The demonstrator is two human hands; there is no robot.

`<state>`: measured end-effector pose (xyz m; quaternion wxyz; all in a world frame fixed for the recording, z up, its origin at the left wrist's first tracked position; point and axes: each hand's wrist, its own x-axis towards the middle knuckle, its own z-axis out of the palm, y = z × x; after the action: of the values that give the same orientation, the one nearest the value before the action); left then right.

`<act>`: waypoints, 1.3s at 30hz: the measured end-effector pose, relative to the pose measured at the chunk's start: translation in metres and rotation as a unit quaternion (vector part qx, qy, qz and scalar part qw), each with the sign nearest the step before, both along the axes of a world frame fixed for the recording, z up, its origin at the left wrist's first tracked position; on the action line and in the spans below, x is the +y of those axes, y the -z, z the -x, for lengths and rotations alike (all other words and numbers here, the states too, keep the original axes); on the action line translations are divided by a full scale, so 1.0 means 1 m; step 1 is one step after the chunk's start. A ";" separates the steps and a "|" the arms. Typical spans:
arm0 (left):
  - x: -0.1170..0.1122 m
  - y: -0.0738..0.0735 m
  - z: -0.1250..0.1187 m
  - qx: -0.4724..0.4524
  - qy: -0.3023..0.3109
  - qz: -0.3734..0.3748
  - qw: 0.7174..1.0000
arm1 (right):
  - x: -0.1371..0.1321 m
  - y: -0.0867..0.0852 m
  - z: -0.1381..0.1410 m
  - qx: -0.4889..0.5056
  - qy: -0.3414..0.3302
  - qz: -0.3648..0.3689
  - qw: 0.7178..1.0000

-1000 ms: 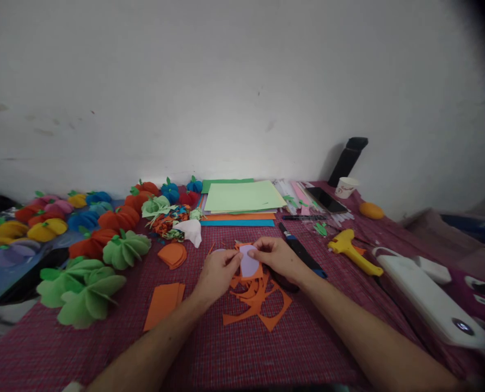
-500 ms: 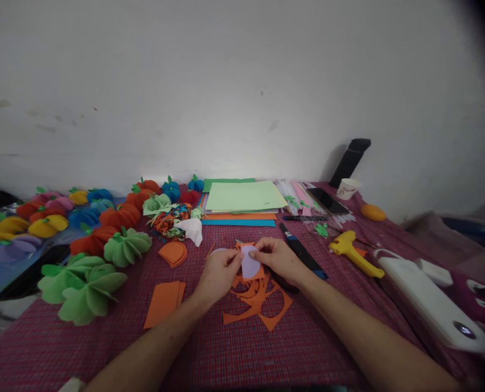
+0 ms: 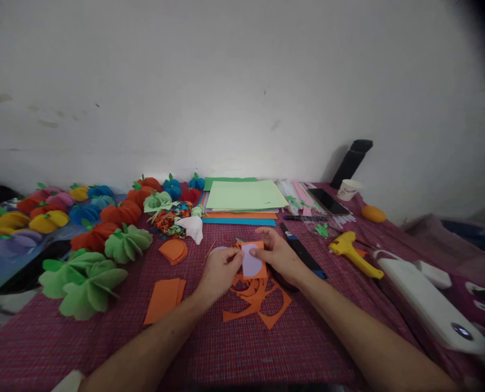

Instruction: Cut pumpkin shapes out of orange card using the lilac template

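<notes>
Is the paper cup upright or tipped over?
Upright: the paper cup stands with its wider rim uppermost and narrower base below, though it looks slanted here.

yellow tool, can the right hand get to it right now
Probably yes: nothing tall stands between the right hand and the yellow tool, though the hand holds lavender paper.

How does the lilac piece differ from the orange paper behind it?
The lilac piece has a curved side; the orange paper shows straight edges. The lilac piece is smaller; the orange paper extends past it. Both look flat, held together by the left hand and right hand.
</notes>
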<state>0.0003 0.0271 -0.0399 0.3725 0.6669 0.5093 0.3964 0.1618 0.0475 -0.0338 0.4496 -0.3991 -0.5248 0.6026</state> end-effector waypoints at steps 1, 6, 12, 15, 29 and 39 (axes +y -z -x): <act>0.000 0.000 0.000 -0.006 0.002 0.005 1.000 | 0.000 0.000 0.000 -0.001 -0.002 0.000 1.000; 0.000 -0.004 -0.002 -0.045 0.013 0.046 0.998 | -0.002 -0.004 -0.002 0.004 -0.012 -0.005 1.000; -0.003 -0.013 -0.002 -0.079 0.057 0.080 0.992 | -0.003 -0.006 -0.001 0.006 -0.022 -0.018 1.000; -0.002 -0.010 0.000 -0.091 0.079 0.088 0.989 | -0.004 -0.004 -0.002 -0.012 -0.029 -0.026 0.999; 0.001 -0.005 -0.001 -0.209 0.036 0.135 0.968 | -0.011 -0.007 0.003 -0.002 -0.038 0.004 0.999; -0.002 -0.007 -0.003 -0.314 -0.040 0.129 0.940 | -0.014 0.001 0.009 -0.021 -0.046 0.051 0.997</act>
<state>0.0028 0.0253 -0.0331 0.5798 0.4339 0.4394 0.5315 0.1527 0.0332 -0.0347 0.3893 -0.4093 -0.5207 0.6402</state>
